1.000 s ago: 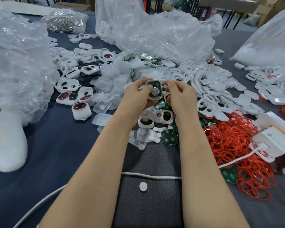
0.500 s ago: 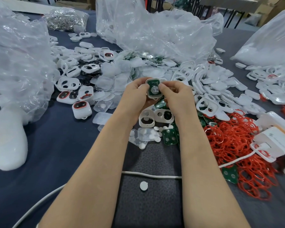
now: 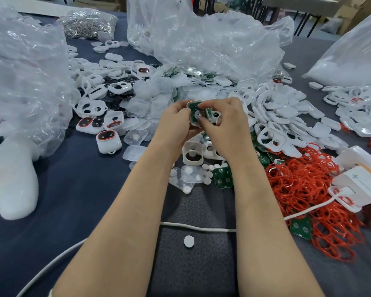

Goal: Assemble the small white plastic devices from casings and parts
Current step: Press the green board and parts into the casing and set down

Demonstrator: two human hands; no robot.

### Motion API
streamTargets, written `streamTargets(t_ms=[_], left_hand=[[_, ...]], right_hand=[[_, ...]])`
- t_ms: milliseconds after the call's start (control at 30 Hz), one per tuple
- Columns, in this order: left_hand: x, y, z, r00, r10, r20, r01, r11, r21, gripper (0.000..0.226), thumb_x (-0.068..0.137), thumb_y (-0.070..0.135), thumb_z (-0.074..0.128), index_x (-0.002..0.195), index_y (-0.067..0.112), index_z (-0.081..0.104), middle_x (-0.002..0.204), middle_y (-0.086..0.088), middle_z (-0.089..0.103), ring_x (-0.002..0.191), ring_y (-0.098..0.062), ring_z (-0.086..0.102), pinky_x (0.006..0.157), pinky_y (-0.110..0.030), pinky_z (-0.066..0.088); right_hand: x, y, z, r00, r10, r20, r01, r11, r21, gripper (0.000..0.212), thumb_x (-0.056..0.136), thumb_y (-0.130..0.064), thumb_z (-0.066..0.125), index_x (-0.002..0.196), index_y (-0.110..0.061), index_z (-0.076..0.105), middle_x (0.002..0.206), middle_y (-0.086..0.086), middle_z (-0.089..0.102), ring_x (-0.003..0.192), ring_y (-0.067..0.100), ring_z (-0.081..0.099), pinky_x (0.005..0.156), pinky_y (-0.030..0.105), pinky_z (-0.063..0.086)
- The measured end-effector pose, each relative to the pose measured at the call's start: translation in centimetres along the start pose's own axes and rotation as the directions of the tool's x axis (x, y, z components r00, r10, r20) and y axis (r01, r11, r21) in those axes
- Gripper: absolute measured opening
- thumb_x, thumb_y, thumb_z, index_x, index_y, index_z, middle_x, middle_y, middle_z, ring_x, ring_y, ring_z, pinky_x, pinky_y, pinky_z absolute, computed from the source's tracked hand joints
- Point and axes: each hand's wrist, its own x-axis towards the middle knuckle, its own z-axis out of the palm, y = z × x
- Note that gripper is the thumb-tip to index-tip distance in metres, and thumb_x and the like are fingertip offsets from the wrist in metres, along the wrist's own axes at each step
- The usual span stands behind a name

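On the dark blue table (image 3: 73, 200) many things lie around the working place. At the left stands a big crumpled clear bag (image 3: 24, 82), with a smooth white lump (image 3: 15, 183) in front of it. A second clear bag (image 3: 201, 39) rises at the far middle and a third bag (image 3: 351, 54) at the far right. Between them the table is covered by a heap of white shells (image 3: 287, 116). Some closed devices with a red ring (image 3: 108, 141) lie left of the forearms. At the right is a pile of red rubber rings (image 3: 304, 189). Beside it is a white box (image 3: 364, 185), from which a white cable (image 3: 201, 227) leads behind both forearms, along the edge of a grey mat (image 3: 193, 264). One white disc (image 3: 189, 241) lies on this mat. Just below the hands lie an empty shell (image 3: 192, 155) and a loose green board (image 3: 222, 179); the wrists hide part of this spot.

Both hands are held over this clutter, close together, and the casing (image 3: 193, 103) with a green circuit board (image 3: 192, 108) inside is between them. The left hand (image 3: 176, 123) grips its left side with curled fingers. The right hand (image 3: 225, 125) has its fingers curled too and pinches the right side, and its thumb tip lies on the round metal part of the board. Whether the right hand holds also a second piece behind, I cannot tell.
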Motion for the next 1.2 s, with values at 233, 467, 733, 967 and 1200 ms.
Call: streamTargets(t_ms=[233, 467, 733, 967, 1200], left_hand=[[0.1, 0.0, -0.1, 1.000, -0.007, -0.026, 0.008, 0.999, 0.034, 0.029, 0.095, -0.005, 0.035, 0.101, 0.009, 0.060, 0.093, -0.010, 0.063, 0.074, -0.016, 0.062, 0.054, -0.019, 0.053], [0.1, 0.1, -0.2, 1.000, -0.003, -0.020, 0.004, 1.000, 0.022, 0.030, 0.094, -0.005, 0.037, 0.101, 0.010, 0.062, 0.088, -0.008, 0.065, 0.069, -0.014, 0.063, 0.054, -0.019, 0.052], [0.0, 0.1, -0.3, 1.000, -0.010, -0.002, 0.010, 1.000, -0.020, 0.029, 0.092, -0.007, 0.039, 0.091, 0.011, 0.062, 0.082, -0.008, 0.066, 0.061, -0.011, 0.065, 0.054, -0.020, 0.053], [0.0, 0.1, -0.2, 1.000, 0.012, -0.019, -0.012, 1.000, 0.015, 0.027, 0.094, -0.003, 0.039, 0.103, 0.008, 0.062, 0.087, -0.008, 0.066, 0.072, -0.015, 0.064, 0.062, -0.023, 0.056], [-0.1, -0.3, -0.6, 0.996, 0.066, -0.059, -0.062, 0.996, 0.064, 0.012, 0.093, 0.004, 0.058, 0.101, 0.014, 0.059, 0.091, -0.008, 0.067, 0.074, -0.014, 0.067, 0.067, -0.023, 0.058]], right_hand=[[0.0, 0.1, 0.3, 1.000, -0.013, 0.009, 0.013, 1.000, -0.009, 0.023, 0.086, -0.022, 0.069, 0.109, -0.024, 0.067, 0.105, -0.002, 0.044, 0.068, -0.005, 0.037, 0.076, 0.015, 0.037], [0.1, 0.3, 0.8, 0.999, -0.052, -0.013, 0.052, 0.999, 0.000, 0.021, 0.089, -0.021, 0.066, 0.109, -0.018, 0.067, 0.103, -0.001, 0.047, 0.068, -0.002, 0.040, 0.075, 0.019, 0.041], [0.1, 0.4, 1.0, 0.998, -0.064, -0.020, 0.064, 0.998, 0.018, 0.018, 0.090, -0.019, 0.064, 0.107, -0.014, 0.067, 0.102, 0.000, 0.047, 0.072, -0.002, 0.042, 0.071, 0.009, 0.035], [0.0, 0.3, 1.2, 0.998, -0.042, -0.046, 0.043, 0.998, 0.041, 0.019, 0.090, -0.021, 0.064, 0.108, -0.014, 0.067, 0.101, 0.000, 0.047, 0.070, -0.004, 0.041, 0.072, 0.012, 0.036], [0.0, 0.1, 1.3, 0.998, 0.053, -0.033, -0.046, 0.982, 0.181, 0.017, 0.091, -0.012, 0.056, 0.100, -0.020, 0.069, 0.108, 0.003, 0.055, 0.077, -0.002, 0.052, 0.077, 0.013, 0.045]])
